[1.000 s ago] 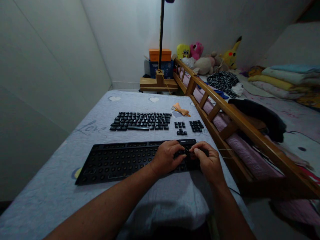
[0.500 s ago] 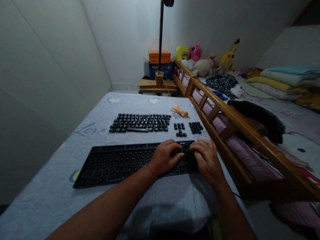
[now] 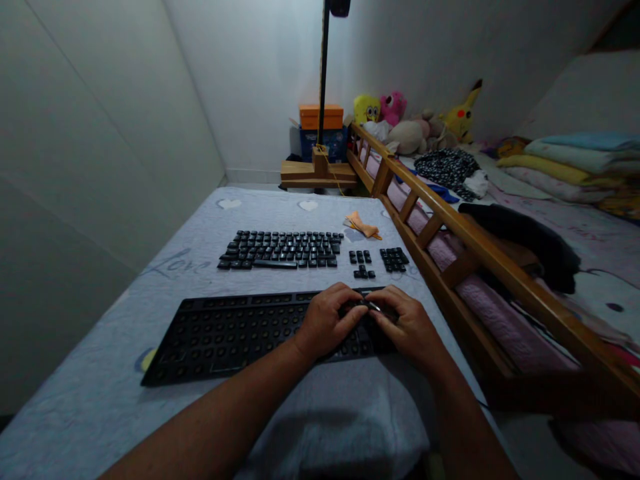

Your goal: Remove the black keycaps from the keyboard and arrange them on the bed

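Observation:
A black keyboard (image 3: pixel 240 333), its keycaps off and the key sockets showing, lies in front of me on the cloth-covered table. My left hand (image 3: pixel 333 317) rests over its right part, thumb and forefinger curled close together; what they hold, if anything, is hidden. My right hand (image 3: pixel 407 323) meets it there, its fingers pinching a small, shiny, slim thing (image 3: pixel 374 307) too small to name. Behind the keyboard the loose black keycaps (image 3: pixel 283 250) sit in rows. Smaller groups of arrow keycaps (image 3: pixel 364 273) and number-pad keycaps (image 3: pixel 394 259) lie to their right.
An orange cloth (image 3: pixel 363 225) lies on the table behind the keycaps. A wooden bed rail (image 3: pixel 430 200) runs along the right side, with plush toys and bedding beyond. A black pole (image 3: pixel 323 80) on a wooden base stands past the far edge, near an orange box (image 3: pixel 321 117).
My right hand has moved left from the keyboard's right end to meet my left hand. A small shiny thing now shows between its fingers. The left hand has barely moved.

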Available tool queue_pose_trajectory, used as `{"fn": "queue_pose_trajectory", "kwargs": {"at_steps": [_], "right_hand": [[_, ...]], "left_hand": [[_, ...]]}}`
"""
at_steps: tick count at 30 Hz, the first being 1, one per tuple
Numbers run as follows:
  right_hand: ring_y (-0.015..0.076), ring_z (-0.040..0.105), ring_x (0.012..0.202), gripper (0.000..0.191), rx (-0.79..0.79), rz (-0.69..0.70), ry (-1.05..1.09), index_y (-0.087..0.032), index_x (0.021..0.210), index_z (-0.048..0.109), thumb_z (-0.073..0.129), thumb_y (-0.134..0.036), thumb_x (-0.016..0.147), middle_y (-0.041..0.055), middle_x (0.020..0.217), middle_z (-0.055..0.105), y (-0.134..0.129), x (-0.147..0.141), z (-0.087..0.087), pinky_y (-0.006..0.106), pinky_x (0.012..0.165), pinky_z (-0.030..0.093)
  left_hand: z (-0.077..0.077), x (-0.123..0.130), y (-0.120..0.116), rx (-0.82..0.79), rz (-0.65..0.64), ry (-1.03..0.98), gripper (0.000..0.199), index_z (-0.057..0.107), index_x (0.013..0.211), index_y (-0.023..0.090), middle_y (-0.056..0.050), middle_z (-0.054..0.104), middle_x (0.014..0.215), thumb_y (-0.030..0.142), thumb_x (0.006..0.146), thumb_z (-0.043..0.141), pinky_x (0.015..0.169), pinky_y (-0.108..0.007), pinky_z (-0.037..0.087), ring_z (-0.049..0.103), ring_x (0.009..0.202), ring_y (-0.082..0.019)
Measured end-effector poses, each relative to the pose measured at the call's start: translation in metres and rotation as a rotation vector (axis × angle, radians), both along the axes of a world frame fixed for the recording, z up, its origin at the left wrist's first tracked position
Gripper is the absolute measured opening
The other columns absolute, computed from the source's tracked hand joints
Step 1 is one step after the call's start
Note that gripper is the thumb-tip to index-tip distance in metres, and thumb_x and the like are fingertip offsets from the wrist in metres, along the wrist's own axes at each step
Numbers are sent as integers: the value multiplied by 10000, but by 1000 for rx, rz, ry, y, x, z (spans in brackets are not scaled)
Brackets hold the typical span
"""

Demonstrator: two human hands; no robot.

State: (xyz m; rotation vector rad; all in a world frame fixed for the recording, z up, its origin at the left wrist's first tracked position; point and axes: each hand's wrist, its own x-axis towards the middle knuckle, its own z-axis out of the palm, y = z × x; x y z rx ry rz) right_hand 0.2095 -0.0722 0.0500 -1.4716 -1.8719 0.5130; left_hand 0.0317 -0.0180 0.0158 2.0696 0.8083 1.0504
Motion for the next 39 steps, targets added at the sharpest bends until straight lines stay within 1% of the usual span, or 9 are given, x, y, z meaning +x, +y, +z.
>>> {"fn": "queue_pose_trajectory", "kwargs": {"at_steps": [6, 9, 13, 20, 24, 31, 35, 39], "right_hand": [[182, 633, 808, 137, 39, -2, -11, -219, 924, 685, 590, -146, 858, 34, 867, 662, 6, -2, -4, 297, 737, 496], [184, 642, 812, 143, 56, 9, -13, -221, 924, 694, 586, -147, 865, 35, 864, 668, 6, -1, -5, 296, 737, 499], [190, 657, 838, 166, 40, 19, -20, -222, 954, 701, 581, -144, 872, 40, 885, 684, 5, 1, -6, 303, 760, 507], [201, 668, 831, 170, 38, -33, -52, -226, 936, 712, 584, -145, 858, 44, 886, 699, 4, 3, -8, 317, 758, 514], [200, 666, 840, 186, 19, -18, -50, -228, 968, 715, 579, -152, 867, 48, 904, 703, 3, 3, -6, 320, 768, 521], [198, 668, 886, 197, -29, -7, -29, -215, 999, 715, 566, -160, 883, 54, 947, 710, 2, 5, -2, 321, 806, 518], [203, 662, 916, 181, -73, -12, -24, -211, 1001, 712, 579, -173, 885, 57, 968, 714, 1, 6, -3, 330, 837, 508], [205, 659, 926, 181, -111, 8, -5, -204, 1003, 716, 571, -185, 896, 59, 978, 720, 1, 4, -1, 325, 836, 498]], "left_hand": [[1, 1, 0, -3, 8, 21, 156, 689, 900, 184, -37, 656, 844, 283, 928, 572, 747, -281, 487, 628, 813, -169], [-1, 1, 2, 21, 21, 36, 153, 689, 913, 187, -38, 661, 850, 290, 928, 578, 749, -280, 493, 631, 816, -170], [-4, 1, 2, 78, 27, 69, 150, 686, 916, 181, -42, 669, 862, 292, 928, 587, 761, -282, 499, 637, 832, -175], [-5, 2, 1, 106, 3, 106, 115, 676, 930, 192, -46, 667, 893, 287, 904, 617, 772, -288, 513, 638, 850, -179], [-6, 2, 0, 114, -1, 88, 94, 674, 934, 193, -49, 669, 906, 236, 910, 593, 786, -296, 517, 638, 862, -180], [-6, 2, 0, 118, -6, 93, 111, 670, 951, 189, -49, 664, 916, 228, 922, 570, 801, -298, 516, 635, 875, -182], [-4, 2, 0, 99, -15, 77, 151, 674, 953, 179, -52, 665, 912, 217, 942, 529, 802, -295, 512, 636, 866, -178], [-4, 1, 1, 64, -19, 70, 176, 673, 947, 170, -58, 660, 904, 202, 947, 499, 791, -288, 502, 631, 857, -176]]}}
